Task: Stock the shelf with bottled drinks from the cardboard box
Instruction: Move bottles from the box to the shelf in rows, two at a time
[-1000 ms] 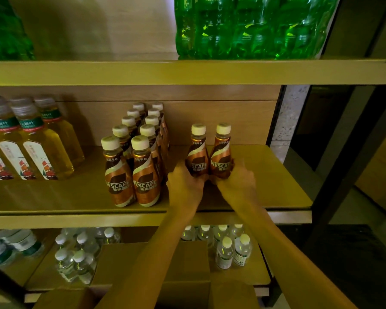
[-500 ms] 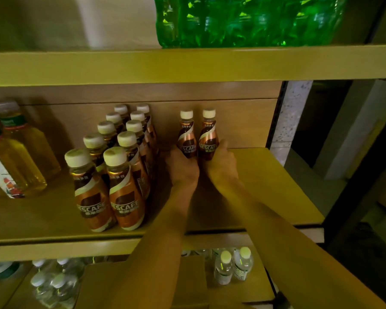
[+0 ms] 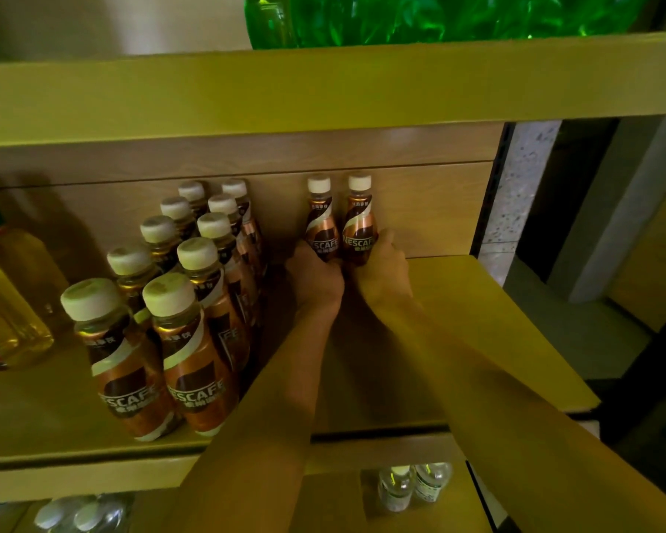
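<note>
While both arms reach deep over the middle shelf (image 3: pixel 489 321), the left hand (image 3: pixel 316 277) is closed around the base of one coffee bottle (image 3: pixel 321 221) and the right hand (image 3: pixel 381 275) is closed around the base of a second coffee bottle (image 3: pixel 359 219); the two stand upright and touching each other, right against the shelf's back panel (image 3: pixel 431 209), with bare board between them and the right edge; to their left, apart from them, a double row of matching coffee bottles (image 3: pixel 193 302) runs from the back panel to the front edge, cream caps up, labels facing forward; further left, near the left edge, a larger yellow drink bottle (image 3: pixel 12 302) stands, partly out of frame; on the upper shelf (image 3: pixel 323 90) sits a wrapped pack of green bottles (image 3: pixel 439 17); below the front edge, on the lower shelf, small clear bottles (image 3: pixel 412 486) with pale caps show beside the forearms.
</note>
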Demonstrator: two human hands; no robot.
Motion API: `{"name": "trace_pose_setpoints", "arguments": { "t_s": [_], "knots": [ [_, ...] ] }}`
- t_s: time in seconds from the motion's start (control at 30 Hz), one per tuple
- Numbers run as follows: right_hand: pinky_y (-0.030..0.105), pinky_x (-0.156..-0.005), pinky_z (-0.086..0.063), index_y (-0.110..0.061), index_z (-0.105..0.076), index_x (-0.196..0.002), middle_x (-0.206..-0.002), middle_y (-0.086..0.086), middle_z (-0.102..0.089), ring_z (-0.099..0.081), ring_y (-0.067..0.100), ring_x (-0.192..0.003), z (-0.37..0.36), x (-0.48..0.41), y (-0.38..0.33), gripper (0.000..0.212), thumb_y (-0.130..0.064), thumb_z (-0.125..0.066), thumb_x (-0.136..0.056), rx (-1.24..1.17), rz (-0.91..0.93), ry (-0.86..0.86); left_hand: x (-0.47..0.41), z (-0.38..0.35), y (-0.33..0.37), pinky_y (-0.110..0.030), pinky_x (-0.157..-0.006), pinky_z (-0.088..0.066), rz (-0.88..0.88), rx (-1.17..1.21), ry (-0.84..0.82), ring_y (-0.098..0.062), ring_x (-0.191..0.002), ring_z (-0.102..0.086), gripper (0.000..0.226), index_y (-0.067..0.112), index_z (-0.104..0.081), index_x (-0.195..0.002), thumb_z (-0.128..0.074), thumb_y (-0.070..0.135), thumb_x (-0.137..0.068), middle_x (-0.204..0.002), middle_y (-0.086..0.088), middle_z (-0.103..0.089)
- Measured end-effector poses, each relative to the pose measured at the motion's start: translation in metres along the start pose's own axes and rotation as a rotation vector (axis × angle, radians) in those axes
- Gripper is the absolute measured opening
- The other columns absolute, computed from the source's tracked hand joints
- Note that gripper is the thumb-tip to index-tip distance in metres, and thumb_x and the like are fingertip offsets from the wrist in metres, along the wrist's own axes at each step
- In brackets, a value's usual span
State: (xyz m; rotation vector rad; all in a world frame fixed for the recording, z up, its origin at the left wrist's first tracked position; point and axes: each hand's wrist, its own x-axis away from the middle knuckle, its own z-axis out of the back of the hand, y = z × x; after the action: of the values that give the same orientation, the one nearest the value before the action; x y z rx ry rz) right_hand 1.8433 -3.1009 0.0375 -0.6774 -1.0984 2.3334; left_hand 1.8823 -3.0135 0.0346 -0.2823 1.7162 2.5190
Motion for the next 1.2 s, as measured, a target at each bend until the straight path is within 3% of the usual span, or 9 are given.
{"name": "trace_pose_setpoints", "arguments": {
  "t_s": [0.13,0.33,0.47,0.53,0.73,0.87,1.0,1.13,1.2],
  "knots": [
    [0.035,-0.081,-0.05,-0.006,-0.04,-0.128,-0.126,0.016,-0.06,-0.061,0.034,-0.116,0.0,-0.002,0.001,0.065,-0.025,-0.081,-0.082,0.023,0.005,-0.008,-0.002,0.0,0.002,-0.037,-0.096,-0.048,-0.017,-0.06,-0.008,-0.032,-0.123,-0.057,0.047,0.006,-0.056,-0.13,-0.073,0.015,-0.087,-0.132,-0.014,-0.059],
    [0.045,-0.101,-0.047,-0.003,-0.037,-0.138,-0.137,0.017,-0.047,-0.048,0.035,-0.128,0.01,0.007,-0.001,0.066,-0.035,-0.069,-0.09,0.251,0.078,-0.066,0.006,0.012,0.003,-0.044,-0.095,-0.052,-0.052,-0.261,-0.086,-0.034,-0.118,-0.058,0.044,0.008,-0.056,-0.127,-0.069,0.03,-0.091,-0.127,-0.014,-0.06],
    [0.049,-0.102,-0.045,-0.011,-0.047,-0.136,-0.138,0.014,-0.051,-0.045,0.035,-0.13,0.03,0.021,0.001,0.053,-0.04,-0.057,-0.093,0.562,0.16,-0.066,0.022,0.025,0.009,-0.034,-0.073,-0.05,-0.201,-0.422,-0.051,-0.031,-0.103,-0.065,0.032,0.01,-0.063,-0.111,-0.06,0.037,-0.095,-0.109,-0.012,-0.066],
    [0.05,-0.104,-0.043,-0.014,-0.05,-0.135,-0.138,0.012,-0.053,-0.045,0.034,-0.131,0.042,0.033,0.004,0.052,-0.046,-0.053,-0.094,0.627,0.168,-0.055,0.035,0.032,0.015,-0.034,-0.07,-0.048,-0.221,-0.507,-0.056,-0.031,-0.102,-0.066,0.036,0.011,-0.066,-0.109,-0.056,0.043,-0.096,-0.106,-0.011,-0.068],
    [0.05,-0.106,-0.042,-0.016,-0.061,-0.122,-0.132,0.01,-0.06,-0.05,0.034,-0.128,0.082,0.086,0.011,0.049,-0.053,-0.05,-0.092,0.617,0.184,-0.053,0.09,0.064,0.021,-0.042,-0.08,-0.052,-0.343,-0.661,-0.137,-0.032,-0.104,-0.063,0.034,0.017,-0.059,-0.109,-0.053,0.047,-0.094,-0.105,-0.009,-0.066],
    [0.049,-0.105,-0.044,-0.014,-0.063,-0.118,-0.13,0.009,-0.061,-0.051,0.034,-0.127,0.105,0.133,0.017,0.051,-0.055,-0.049,-0.092,0.576,0.184,-0.032,0.133,0.089,0.022,-0.039,-0.076,-0.049,-0.412,-0.749,-0.143,-0.033,-0.107,-0.062,0.041,0.015,-0.059,-0.114,-0.049,0.05,-0.095,-0.111,-0.009,-0.065],
    [0.042,-0.09,-0.051,-0.021,-0.06,-0.095,-0.108,0.004,-0.065,-0.058,0.032,-0.114,0.123,0.192,0.019,0.037,-0.052,-0.042,-0.09,0.536,0.211,-0.019,0.174,0.121,0.017,-0.041,-0.08,-0.05,-0.44,-0.772,-0.182,-0.034,-0.115,-0.057,0.048,0.013,-0.059,-0.123,-0.049,0.051,-0.095,-0.12,-0.01,-0.063],
    [0.042,-0.094,-0.048,-0.015,-0.065,-0.118,-0.124,0.007,-0.065,-0.053,0.032,-0.124,0.125,0.246,0.017,0.04,-0.046,-0.058,-0.095,0.483,0.252,0.033,0.21,0.147,-0.001,-0.042,-0.081,-0.054,-0.498,-0.723,-0.163,-0.033,-0.117,-0.058,0.05,0.009,-0.065,-0.12,-0.052,0.049,-0.092,-0.117,-0.011,-0.065],
    [0.041,-0.097,-0.048,-0.014,-0.066,-0.12,-0.125,0.007,-0.066,-0.055,0.03,-0.123,0.121,0.267,0.018,0.042,-0.046,-0.059,-0.095,0.472,0.278,0.052,0.225,0.157,-0.011,-0.042,-0.078,-0.055,-0.51,-0.747,-0.162,-0.032,-0.114,-0.059,0.048,0.009,-0.065,-0.113,-0.051,0.05,-0.093,-0.11,-0.011,-0.065]
  ]
}}
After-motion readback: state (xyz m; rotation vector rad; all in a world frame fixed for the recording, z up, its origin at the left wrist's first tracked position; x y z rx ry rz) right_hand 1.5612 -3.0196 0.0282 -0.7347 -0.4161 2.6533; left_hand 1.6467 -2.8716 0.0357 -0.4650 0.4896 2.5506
